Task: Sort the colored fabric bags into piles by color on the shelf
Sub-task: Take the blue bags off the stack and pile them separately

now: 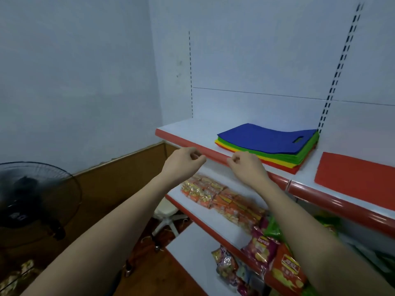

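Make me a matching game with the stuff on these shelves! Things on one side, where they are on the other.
Things:
1. blue bag
2. single red bag
3. fan
4. snack packets

Places:
A. on the shelf below the top one
B. on top of the mixed pile
C. lying alone, right of the pile
D. far left, beside the shelves

Pairs: 1-B, 2-C, 3-D, 4-A

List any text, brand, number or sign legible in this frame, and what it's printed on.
"Lay's": purple chip bag on the lower shelf, blurred, so only a likely reading.
Orange chip bag: yellow characters on a red panel, too blurred to read.
Orange snack packs: print too small.
Stacked fabric bags: no text.
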Demonstrator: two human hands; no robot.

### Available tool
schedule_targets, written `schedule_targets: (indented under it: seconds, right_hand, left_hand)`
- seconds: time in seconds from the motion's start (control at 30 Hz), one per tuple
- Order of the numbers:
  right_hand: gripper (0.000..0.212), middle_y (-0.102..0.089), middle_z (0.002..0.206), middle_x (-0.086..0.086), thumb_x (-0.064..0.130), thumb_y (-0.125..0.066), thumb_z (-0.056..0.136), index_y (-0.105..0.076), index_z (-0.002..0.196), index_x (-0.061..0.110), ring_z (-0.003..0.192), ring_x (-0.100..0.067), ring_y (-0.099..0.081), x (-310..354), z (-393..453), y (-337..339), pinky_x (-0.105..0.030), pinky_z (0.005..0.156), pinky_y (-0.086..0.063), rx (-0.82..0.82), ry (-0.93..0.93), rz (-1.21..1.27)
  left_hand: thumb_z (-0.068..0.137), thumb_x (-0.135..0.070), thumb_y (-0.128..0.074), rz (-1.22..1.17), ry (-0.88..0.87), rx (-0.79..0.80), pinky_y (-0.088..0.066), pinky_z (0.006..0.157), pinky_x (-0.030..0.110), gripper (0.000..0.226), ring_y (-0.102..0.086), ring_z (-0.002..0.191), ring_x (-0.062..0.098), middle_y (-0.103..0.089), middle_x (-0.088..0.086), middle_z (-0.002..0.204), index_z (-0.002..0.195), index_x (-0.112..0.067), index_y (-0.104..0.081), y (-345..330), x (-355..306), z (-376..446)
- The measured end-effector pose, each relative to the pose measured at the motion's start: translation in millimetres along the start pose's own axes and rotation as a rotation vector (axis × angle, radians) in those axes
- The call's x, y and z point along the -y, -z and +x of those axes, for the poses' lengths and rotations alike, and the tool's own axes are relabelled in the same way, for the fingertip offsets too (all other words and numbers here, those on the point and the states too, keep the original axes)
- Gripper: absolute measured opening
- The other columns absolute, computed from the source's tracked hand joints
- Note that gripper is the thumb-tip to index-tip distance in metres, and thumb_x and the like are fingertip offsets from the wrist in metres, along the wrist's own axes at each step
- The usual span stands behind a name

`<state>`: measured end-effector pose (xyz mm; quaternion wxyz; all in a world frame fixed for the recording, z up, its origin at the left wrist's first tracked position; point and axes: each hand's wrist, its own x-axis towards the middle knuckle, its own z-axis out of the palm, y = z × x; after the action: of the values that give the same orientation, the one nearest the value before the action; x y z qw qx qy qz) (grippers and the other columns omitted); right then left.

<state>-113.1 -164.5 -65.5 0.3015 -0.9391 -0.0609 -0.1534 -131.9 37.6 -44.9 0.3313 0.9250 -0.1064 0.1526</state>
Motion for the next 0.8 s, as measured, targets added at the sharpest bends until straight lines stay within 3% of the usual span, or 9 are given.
schedule_targets:
  seconds: [0.1,0.2,0.33,0.43,0.57,0.67,0.73,0.8]
  right_hand:
    - [0.027,-0.064,0.070,-0.004,0.032,-0.051,0.094,-0.063,0.079,0.014,0.071,-0.025,-0.060,-17,27,7,-0.036,0.063,-0.051,-0.104,-0.060,0.001]
    - [0.020,-0.060,0.072,0.000,0.032,-0.050,0.096,-0.060,0.086,0.018,0.073,-0.023,-0.057,-29,48,19,-0.034,0.061,-0.046,-0.244,-0.118,0.003]
    - [0.011,-0.057,0.068,0.001,0.023,-0.051,0.097,-0.057,0.092,0.017,0.061,-0.021,-0.054,-49,60,45,-0.035,0.056,-0.043,-0.513,-0.136,-0.010]
    - [0.007,-0.059,0.080,-0.002,0.014,-0.053,0.093,-0.059,0.097,0.013,0.073,-0.023,-0.055,-74,68,66,-0.030,0.060,-0.037,-0.708,-0.226,-0.070]
    - [0.017,-0.056,0.102,-0.014,0.012,-0.059,0.090,-0.060,0.106,0.007,0.096,-0.033,-0.053,-110,76,66,-0.035,0.074,-0.040,-0.702,-0.457,-0.161]
    - [0.020,-0.056,0.106,-0.015,0.012,-0.064,0.088,-0.060,0.107,0.005,0.101,-0.034,-0.054,-126,72,51,-0.043,0.084,-0.048,-0.707,-0.580,-0.059]
    - [0.020,-0.055,0.102,-0.012,0.016,-0.066,0.089,-0.058,0.104,0.006,0.094,-0.031,-0.056,-131,71,46,-0.043,0.075,-0.050,-0.756,-0.617,0.008]
    - [0.022,-0.056,0.099,-0.009,0.020,-0.067,0.090,-0.056,0.104,0.007,0.085,-0.026,-0.056,-134,72,45,-0.033,0.061,-0.044,-0.769,-0.647,0.039]
  left_hand:
    - [0.095,-0.039,-0.055,-0.106,-0.056,0.046,-0.057,0.082,0.034,0.026,-0.061,0.089,0.005,-0.067,-0.009,0.098,0.108,-0.022,-0.069,-19,1,47]
    - [0.094,-0.037,-0.056,-0.171,-0.098,0.100,-0.055,0.080,0.032,0.019,-0.061,0.089,0.005,-0.066,-0.012,0.095,0.102,-0.025,-0.068,-37,5,93]
    - [0.090,-0.028,-0.058,-0.248,-0.124,0.072,-0.048,0.074,0.026,0.011,-0.062,0.087,0.007,-0.067,-0.015,0.089,0.090,-0.026,-0.069,-57,8,150]
    - [0.088,-0.025,-0.058,-0.273,-0.107,0.069,-0.052,0.078,0.031,0.012,-0.063,0.088,0.014,-0.067,-0.011,0.095,0.094,-0.025,-0.069,-79,13,181]
    - [0.086,-0.022,-0.059,-0.174,-0.112,0.075,-0.048,0.085,0.034,0.033,-0.058,0.097,0.020,-0.061,0.001,0.120,0.119,-0.020,-0.064,-108,23,222]
    - [0.088,-0.022,-0.060,-0.208,-0.106,0.138,-0.043,0.089,0.031,0.043,-0.058,0.109,0.023,-0.057,0.006,0.130,0.130,-0.014,-0.060,-131,27,242]
    - [0.088,-0.026,-0.061,-0.239,-0.104,0.161,-0.040,0.088,0.027,0.044,-0.057,0.112,0.021,-0.054,0.005,0.131,0.130,-0.013,-0.060,-146,33,246]
    - [0.089,-0.029,-0.062,-0.277,-0.109,0.144,-0.040,0.086,0.026,0.044,-0.055,0.113,0.017,-0.052,0.002,0.131,0.130,-0.013,-0.060,-155,41,246]
